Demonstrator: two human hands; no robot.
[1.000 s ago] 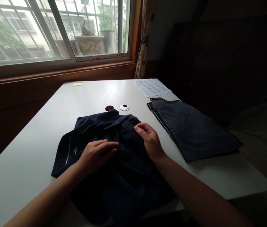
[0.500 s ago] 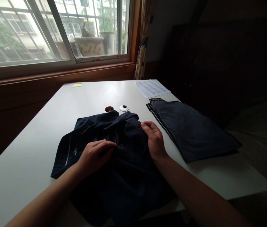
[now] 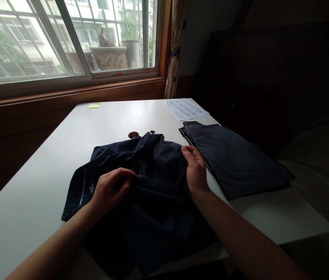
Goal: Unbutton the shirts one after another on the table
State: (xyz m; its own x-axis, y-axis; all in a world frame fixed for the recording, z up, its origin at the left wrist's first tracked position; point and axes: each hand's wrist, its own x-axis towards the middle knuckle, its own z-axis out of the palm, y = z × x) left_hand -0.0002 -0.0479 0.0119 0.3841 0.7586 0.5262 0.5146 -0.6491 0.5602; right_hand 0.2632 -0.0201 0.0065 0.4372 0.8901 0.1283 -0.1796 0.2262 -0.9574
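A dark navy garment (image 3: 158, 190) lies rumpled on the white table (image 3: 42, 175), its near part hanging over the front edge. Light lines and a small white logo mark its left side; whether it is shorts or a top I cannot tell. My left hand (image 3: 112, 190) pinches a fold near the garment's middle. With thumb and fingers closed, my right hand (image 3: 195, 169) grips its upper right edge. The cloth between the hands is drawn into loose folds. To the right lies a stack of folded dark clothes (image 3: 237, 159) with black-and-white striped edges, apart from my right hand.
Printed papers (image 3: 185, 109) lie at the table's far right corner, a yellow sticky note (image 3: 93, 105) at the far left. Behind the garment are a round cable hole (image 3: 133, 135) and its silver cover (image 3: 152, 132). A barred window rises beyond the table.
My hands have moved apart: the left slightly left, the right to the right and a little up. The cloth between them is spread wider and partly covers the silver cover.
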